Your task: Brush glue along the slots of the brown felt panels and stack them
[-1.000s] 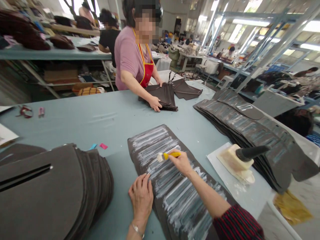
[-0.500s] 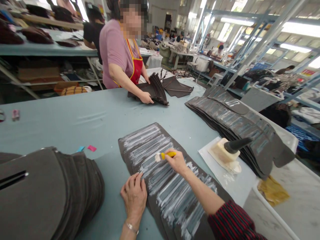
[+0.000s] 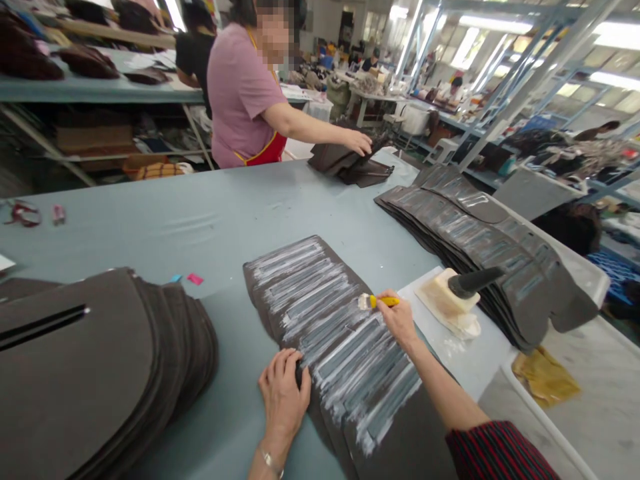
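Head view, the only one. My left hand point(image 3: 283, 399) lies flat, fingers spread, palm down on the near-left edge of the fanned dark panels point(image 3: 330, 347) at 6 o'clock. It clamps nothing, just pins the stack so it doesn't slide under the strokes. Right hand point(image 3: 399, 319) has its grip closed on the yellow-handled brush point(image 3: 379, 301), bristles pointing to 9 o'clock and touching the panels' right edge, about centre frame.

Panels are staggered like shingles, so each shows only a strip. That's why the white paste lands in parallel bands. Material looks like matte dark-brown leather or a synthetic, thin and flexible with rounded ends.

Glue block point(image 3: 445, 303) with a black handle sits on a white board point(image 3: 465, 360) at 3 o'clock, just beside the brush hand for a short reach. Behind it, toward 2 o'clock, a long coated row point(image 3: 480, 240) lies fanned out with a glossy sheen. Uncoated pile point(image 3: 100, 373) at 8 o'clock, slotted and thick.

The counter point(image 3: 200, 220) is smooth grey-blue. A co-worker's hand point(image 3: 359, 141) at 12 o'clock rests on another dark stack point(image 3: 350, 163).
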### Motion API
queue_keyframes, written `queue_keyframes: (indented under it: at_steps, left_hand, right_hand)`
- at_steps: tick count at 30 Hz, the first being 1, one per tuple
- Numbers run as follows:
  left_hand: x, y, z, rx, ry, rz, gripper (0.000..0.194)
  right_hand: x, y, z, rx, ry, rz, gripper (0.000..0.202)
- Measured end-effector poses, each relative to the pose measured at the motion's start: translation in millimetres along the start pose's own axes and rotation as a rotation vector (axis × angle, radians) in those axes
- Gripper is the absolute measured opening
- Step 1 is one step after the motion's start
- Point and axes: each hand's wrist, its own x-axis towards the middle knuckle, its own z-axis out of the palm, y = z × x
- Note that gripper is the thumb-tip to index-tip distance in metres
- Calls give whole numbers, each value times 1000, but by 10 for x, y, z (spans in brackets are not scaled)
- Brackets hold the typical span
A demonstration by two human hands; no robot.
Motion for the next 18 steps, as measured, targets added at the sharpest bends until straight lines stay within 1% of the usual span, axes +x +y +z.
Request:
queue_keyframes:
  at_steps: [1,2,4,5,7,8,9,10,11,14,15,16,18]
  left_hand:
    - [0,17,-13,3,-3,-4,23]
    - [5,23,-20,4,-7,-5,22]
    - [18,6,-19,-2,-13,-3,23]
    - [21,-12,-13,-12,-14,-5,24]
    - [16,-58,4,-57,-8,-12,27]
    - [8,-81,10,-91,1,-18,28]
    - [-7,-100,11,-130,14,-23,30]
    - [-28,-112,8,-164,28,-26,30]
    - [-59,-116,0,-189,39,-24,28]
    - [-206,-74,-39,-193,41,21,19]
    - [-269,-48,-48,-182,33,46,18]
    - [-334,-23,-52,-169,22,69,18]
    - [-454,15,-39,-128,3,103,20]
  right_hand:
    - [-2,17,4,1,-11,-21,18]
    - [-5,27,0,11,-49,-47,18]
    - [-12,35,-28,27,-96,-56,16]
    - [-18,31,-49,19,-71,-40,15]
    - [-50,1,-82,-10,48,-12,14]
    - [-87,-32,-83,-8,88,-12,13]
    - [-144,-79,-69,12,91,-22,13]
    - [-224,-140,-39,47,59,-38,12]
    - [-327,-210,6,87,-5,-62,12]
    - [-718,-442,188,177,-248,-161,11]
    - [-850,-508,247,193,-305,-193,11]
    - [-969,-561,297,205,-338,-216,11]
    - [-1140,-614,361,220,-364,-246,11]
